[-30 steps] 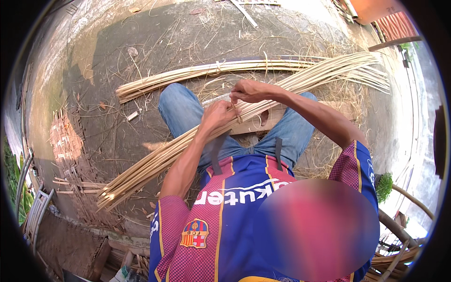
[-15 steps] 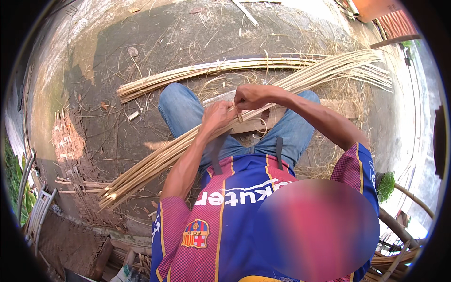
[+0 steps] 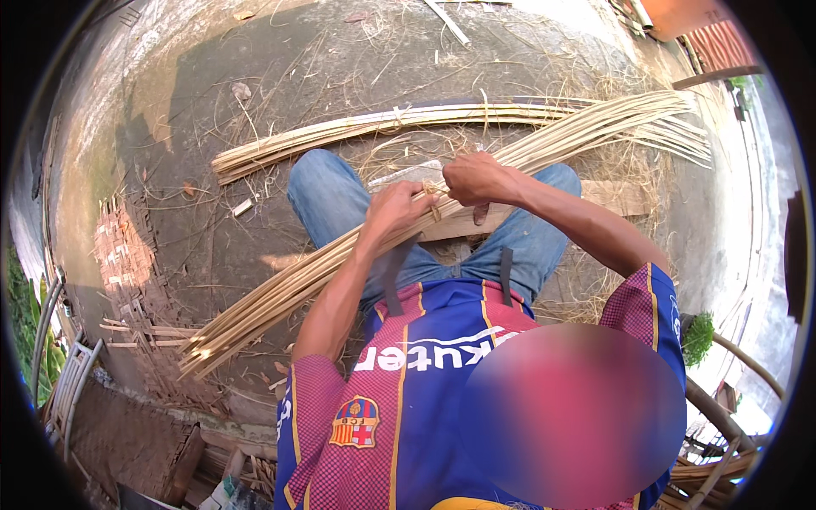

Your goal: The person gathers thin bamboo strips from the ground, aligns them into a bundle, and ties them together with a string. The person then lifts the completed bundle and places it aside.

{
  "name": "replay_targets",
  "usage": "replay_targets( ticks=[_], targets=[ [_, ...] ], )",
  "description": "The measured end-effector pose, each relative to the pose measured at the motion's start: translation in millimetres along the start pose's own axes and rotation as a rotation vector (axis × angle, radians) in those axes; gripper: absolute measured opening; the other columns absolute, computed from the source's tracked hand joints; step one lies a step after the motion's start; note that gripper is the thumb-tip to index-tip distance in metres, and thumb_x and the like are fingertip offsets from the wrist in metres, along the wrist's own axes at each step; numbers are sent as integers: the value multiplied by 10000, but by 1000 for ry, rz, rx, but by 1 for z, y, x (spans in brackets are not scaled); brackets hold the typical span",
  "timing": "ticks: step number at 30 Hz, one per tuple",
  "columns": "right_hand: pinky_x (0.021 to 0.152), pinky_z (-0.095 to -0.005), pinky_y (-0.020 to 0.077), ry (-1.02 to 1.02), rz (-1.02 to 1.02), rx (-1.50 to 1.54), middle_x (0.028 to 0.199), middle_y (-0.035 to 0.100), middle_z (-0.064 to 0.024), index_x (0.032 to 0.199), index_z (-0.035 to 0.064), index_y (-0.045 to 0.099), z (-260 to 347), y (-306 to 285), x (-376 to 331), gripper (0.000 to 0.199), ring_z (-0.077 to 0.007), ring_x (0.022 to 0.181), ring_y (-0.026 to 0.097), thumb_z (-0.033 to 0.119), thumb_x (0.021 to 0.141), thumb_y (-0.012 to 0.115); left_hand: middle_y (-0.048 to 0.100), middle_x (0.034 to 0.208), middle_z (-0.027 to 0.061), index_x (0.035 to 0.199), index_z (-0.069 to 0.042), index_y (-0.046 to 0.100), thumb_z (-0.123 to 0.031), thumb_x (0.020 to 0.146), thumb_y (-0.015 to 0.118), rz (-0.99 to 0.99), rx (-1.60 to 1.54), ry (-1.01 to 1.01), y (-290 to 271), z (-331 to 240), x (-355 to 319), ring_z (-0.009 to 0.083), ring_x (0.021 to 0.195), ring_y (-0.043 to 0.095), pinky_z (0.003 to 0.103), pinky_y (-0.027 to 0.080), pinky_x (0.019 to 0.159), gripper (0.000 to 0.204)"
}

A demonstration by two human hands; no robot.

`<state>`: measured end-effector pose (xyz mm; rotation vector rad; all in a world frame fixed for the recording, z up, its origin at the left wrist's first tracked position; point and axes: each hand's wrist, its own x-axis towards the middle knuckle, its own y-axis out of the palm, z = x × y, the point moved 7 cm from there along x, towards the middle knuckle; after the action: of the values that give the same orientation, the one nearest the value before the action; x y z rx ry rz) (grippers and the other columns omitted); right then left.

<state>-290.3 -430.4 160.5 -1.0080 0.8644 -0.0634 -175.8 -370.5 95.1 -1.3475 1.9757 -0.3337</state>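
Observation:
A long bundle of pale bamboo strips (image 3: 280,293) lies slantwise across my lap, running from lower left to upper right. My left hand (image 3: 393,211) is closed around the bundle near its middle. Just to the right, my right hand (image 3: 474,178) is closed on a thin binding strip (image 3: 432,201) at the bundle. The two hands nearly touch. Under the bundle, a flat wooden board (image 3: 612,197) rests across my knees.
A second tied bundle of bamboo strips (image 3: 357,129) lies on the dirt ground beyond my knees. Loose shavings and straw litter the ground. A woven mat piece (image 3: 123,263) sits at left, and curved canes (image 3: 722,408) at lower right.
My right hand has moved a little right and down along the bundle, closer to the left hand. The bundle stays in my lap.

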Motion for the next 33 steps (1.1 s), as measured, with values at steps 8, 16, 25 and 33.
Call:
replay_targets(
  ticks=[8, 16, 25, 33],
  targets=[
    [716, -473, 517, -133, -352, 610, 833, 704, -241, 869, 1, 728, -19, -13, 31, 260, -388, 805, 692, 237, 929, 637, 738, 1000, 231, 1136, -84, 764, -534, 886, 677, 130, -108, 2, 2, 0, 8, 370, 973, 717, 463, 522, 885, 522],
    [607, -461, 528, 25, -500, 16, 790, 700, -192, 841, 32, 702, -28, 15, 25, 126, -369, 739, 702, 150, 865, 663, 682, 1214, 280, 1264, 55, 664, -624, 848, 684, 53, -104, 30, 3, 8, 11, 374, 1153, 660, 426, 512, 979, 797],
    [649, -464, 545, -154, -100, -89, 736, 693, -186, 772, 12, 694, 18, 30, -19, 75, -357, 734, 708, 78, 772, 657, 721, 1157, 229, 1283, -53, 677, -621, 839, 700, 458, -26, 38, -10, 15, -11, 330, 1095, 692, 419, 513, 938, 721],
    [735, -507, 505, -326, -111, 205, 785, 675, -214, 859, -15, 678, 30, 5, 36, 320, -406, 773, 664, 275, 971, 601, 717, 987, 253, 1081, -24, 721, -603, 833, 702, 180, -30, 7, -12, 21, -28, 405, 937, 687, 482, 521, 817, 630]
  ],
)
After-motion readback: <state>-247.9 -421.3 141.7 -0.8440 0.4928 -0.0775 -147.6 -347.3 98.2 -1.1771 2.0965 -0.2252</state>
